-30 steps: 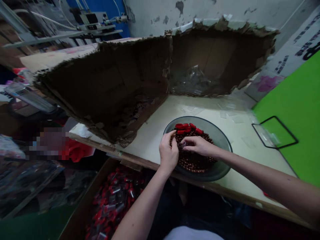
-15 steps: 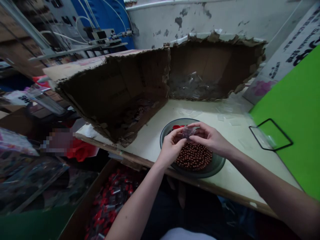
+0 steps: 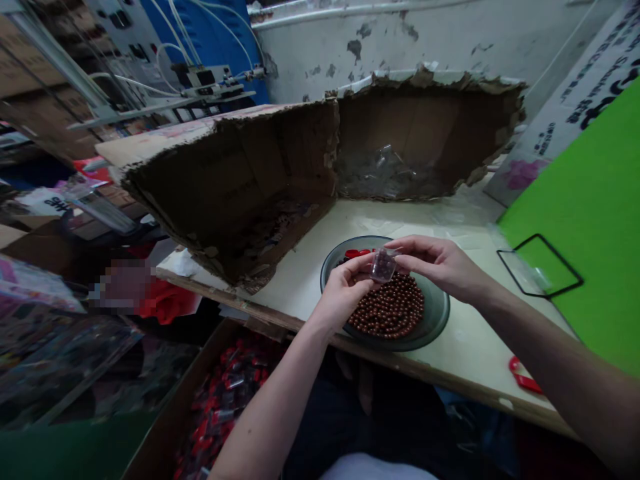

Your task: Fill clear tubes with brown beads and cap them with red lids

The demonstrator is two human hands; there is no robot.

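Over a grey-green bowl (image 3: pixel 436 328), both hands are at a small clear plastic box (image 3: pixel 383 265) with something dark inside, too small to make out. My left hand (image 3: pixel 343 290) pinches the box from its left side between thumb and fingers. From the right, my right hand (image 3: pixel 447 265) closes thumb and fingertips on the box's upper edge. Below them in the bowl lie many shiny brown beads (image 3: pixel 387 310), partly covered by the hands. A few red pieces (image 3: pixel 357 253) show at the bowl's back edge.
Two cut-open cardboard boxes stand behind the bowl; the right carton (image 3: pixel 425 127) holds clear plastic pieces (image 3: pixel 390 167). A green panel (image 3: pixel 595 233) with a black wire frame (image 3: pixel 540 267) is at right. A red object (image 3: pixel 524 377) lies near the table edge. Below left, a bin holds red-and-clear items (image 3: pixel 225 400).
The clear box now shows more plainly between my hands. My right hand has shifted slightly right and its fingers are straighter. The red object beside my right forearm has come into view.
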